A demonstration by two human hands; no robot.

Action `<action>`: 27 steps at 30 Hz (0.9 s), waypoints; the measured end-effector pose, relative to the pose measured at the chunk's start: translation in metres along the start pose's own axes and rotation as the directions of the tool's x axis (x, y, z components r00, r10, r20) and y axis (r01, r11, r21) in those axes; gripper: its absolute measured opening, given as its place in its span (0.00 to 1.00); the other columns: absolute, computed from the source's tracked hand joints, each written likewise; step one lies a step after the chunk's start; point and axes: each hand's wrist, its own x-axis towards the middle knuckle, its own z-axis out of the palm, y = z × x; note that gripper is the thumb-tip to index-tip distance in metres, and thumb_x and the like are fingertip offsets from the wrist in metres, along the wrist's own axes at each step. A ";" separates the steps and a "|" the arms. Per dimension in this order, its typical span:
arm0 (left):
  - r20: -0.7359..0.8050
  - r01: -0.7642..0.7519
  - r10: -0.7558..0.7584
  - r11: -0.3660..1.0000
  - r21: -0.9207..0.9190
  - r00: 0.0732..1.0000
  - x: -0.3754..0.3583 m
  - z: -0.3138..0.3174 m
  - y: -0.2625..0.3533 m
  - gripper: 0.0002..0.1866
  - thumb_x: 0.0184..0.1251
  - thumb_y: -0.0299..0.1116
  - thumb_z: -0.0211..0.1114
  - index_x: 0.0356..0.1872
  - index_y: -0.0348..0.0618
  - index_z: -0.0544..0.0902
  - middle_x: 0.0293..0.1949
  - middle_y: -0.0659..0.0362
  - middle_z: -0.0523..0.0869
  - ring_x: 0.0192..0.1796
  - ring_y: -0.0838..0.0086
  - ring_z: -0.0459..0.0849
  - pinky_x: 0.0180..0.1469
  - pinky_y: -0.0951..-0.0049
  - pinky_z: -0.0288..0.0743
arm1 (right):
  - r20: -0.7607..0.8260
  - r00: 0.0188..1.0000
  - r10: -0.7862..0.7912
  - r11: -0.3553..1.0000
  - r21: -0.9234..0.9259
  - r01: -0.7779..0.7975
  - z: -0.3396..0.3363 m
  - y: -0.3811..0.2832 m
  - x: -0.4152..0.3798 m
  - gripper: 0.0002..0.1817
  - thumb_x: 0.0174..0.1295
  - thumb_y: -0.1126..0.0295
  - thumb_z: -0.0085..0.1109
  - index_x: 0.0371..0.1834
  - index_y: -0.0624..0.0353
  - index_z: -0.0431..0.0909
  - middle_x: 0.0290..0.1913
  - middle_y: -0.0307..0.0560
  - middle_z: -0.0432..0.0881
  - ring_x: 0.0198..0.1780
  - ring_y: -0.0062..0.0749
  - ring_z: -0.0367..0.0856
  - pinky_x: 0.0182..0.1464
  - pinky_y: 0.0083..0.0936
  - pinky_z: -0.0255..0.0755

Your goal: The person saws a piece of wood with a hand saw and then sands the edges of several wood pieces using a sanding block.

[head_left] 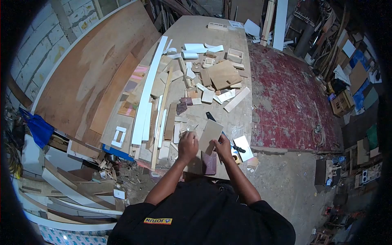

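Observation:
My right hand [222,148] grips a thin rectangular wooden board [211,133] by its lower right edge, tilted above the near end of the workbench. To the left of the board is my left hand [188,146], its fingers curled closed; what they hold, if anything, is hidden. A black-handled tool [210,116] lies partly behind the board. Below my hands, a dark reddish block [209,163] rests at the bench's near edge. Just right of my right hand, a black tool [240,149] lies across a white piece [244,148].
The workbench [192,30] carries scattered wood offcuts, a square wooden panel [224,74], white curled strips [195,48] and long white strips [150,94]. Large plywood sheets [94,65] lean at left. Red tiled floor [286,94] lies at right, with piled scrap beyond.

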 end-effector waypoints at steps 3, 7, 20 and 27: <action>-0.018 0.220 -0.219 0.973 0.073 0.976 -0.003 -0.016 -0.025 0.07 0.65 0.31 0.57 0.40 0.39 0.78 0.41 0.45 0.82 0.46 0.47 0.82 0.46 0.50 0.75 | -0.035 0.986 -0.162 0.983 -0.097 0.158 -0.011 0.000 0.000 0.15 0.64 0.77 0.59 0.54 0.68 0.77 0.46 0.50 0.85 0.48 0.31 0.83 0.51 0.28 0.77; 0.191 0.404 -0.479 0.854 0.330 0.857 -0.017 -0.021 -0.063 0.17 0.58 0.27 0.60 0.50 0.41 0.82 0.45 0.46 0.83 0.49 0.50 0.83 0.50 0.51 0.77 | 0.033 0.999 0.014 0.999 -0.033 -0.013 -0.021 -0.008 -0.001 0.18 0.66 0.78 0.59 0.59 0.62 0.76 0.47 0.45 0.85 0.48 0.30 0.84 0.40 0.25 0.81; 0.004 0.177 -0.177 0.984 -0.031 0.984 0.010 -0.009 -0.017 0.10 0.60 0.35 0.70 0.41 0.45 0.86 0.37 0.55 0.86 0.37 0.60 0.87 0.40 0.61 0.78 | 0.207 0.962 -0.177 0.977 -0.077 0.197 0.004 0.001 -0.009 0.16 0.66 0.76 0.60 0.56 0.63 0.77 0.43 0.44 0.85 0.40 0.26 0.84 0.38 0.24 0.80; -0.093 0.004 0.006 0.995 0.103 0.996 0.011 -0.008 -0.011 0.10 0.57 0.34 0.73 0.40 0.46 0.86 0.39 0.57 0.87 0.42 0.61 0.86 0.45 0.61 0.77 | 0.133 0.984 -0.122 0.972 -0.185 0.145 0.009 -0.022 -0.025 0.14 0.64 0.72 0.64 0.51 0.65 0.79 0.39 0.48 0.85 0.39 0.31 0.85 0.44 0.28 0.78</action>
